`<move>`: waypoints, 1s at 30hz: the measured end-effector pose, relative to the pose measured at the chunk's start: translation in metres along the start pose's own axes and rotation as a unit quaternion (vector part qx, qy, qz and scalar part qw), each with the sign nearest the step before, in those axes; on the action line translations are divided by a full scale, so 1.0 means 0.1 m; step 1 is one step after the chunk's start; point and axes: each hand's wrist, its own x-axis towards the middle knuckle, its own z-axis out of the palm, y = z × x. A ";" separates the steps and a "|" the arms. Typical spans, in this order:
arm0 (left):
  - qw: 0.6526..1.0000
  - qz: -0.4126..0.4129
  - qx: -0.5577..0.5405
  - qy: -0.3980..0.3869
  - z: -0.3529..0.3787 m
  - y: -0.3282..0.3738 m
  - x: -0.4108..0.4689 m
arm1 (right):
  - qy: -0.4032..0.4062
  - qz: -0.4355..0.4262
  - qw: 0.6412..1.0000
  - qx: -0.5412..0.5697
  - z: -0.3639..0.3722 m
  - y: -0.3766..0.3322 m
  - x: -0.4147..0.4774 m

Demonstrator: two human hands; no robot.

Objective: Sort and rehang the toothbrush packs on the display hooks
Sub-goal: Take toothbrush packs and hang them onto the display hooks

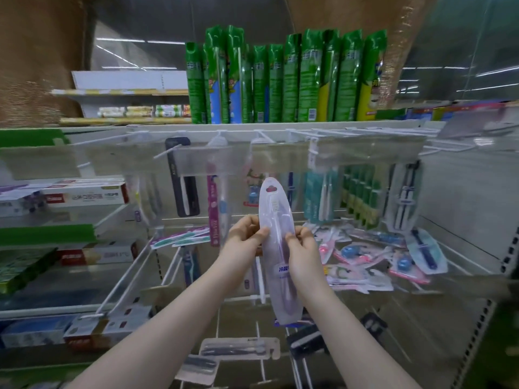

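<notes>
Got a pale shelf (463,248) out past the right hand (304,248), loose toothbrush packs (362,259) heaped flat on it just right of that hand. High above it, green packs (280,85) standing along the top shelf (252,126).

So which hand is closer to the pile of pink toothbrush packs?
Right. The right hand is beside the pile; the left hand is farther left, past the held pack.

Centre frame: clear toothbrush pack (276,209) held upright. Left hand (247,234) pinches its edge at 9 o'clock, right hand (302,245) at 3 o'clock. Loose packs (365,256) lie heaped at 3 o'clock. Display hooks (168,151) at 12 o'clock carry hanging packs.
</notes>
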 end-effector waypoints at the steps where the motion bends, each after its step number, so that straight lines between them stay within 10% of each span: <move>1: 1.000 0.001 0.001 -0.004 0.15 0.01 0.03 | 0.003 -0.007 1.000 0.007 -0.14 -0.02 0.03; 30: 0.998 -0.052 -0.036 -0.002 1.95 0.00 0.29 | 0.007 -0.038 0.999 -0.028 -1.95 -0.10 0.47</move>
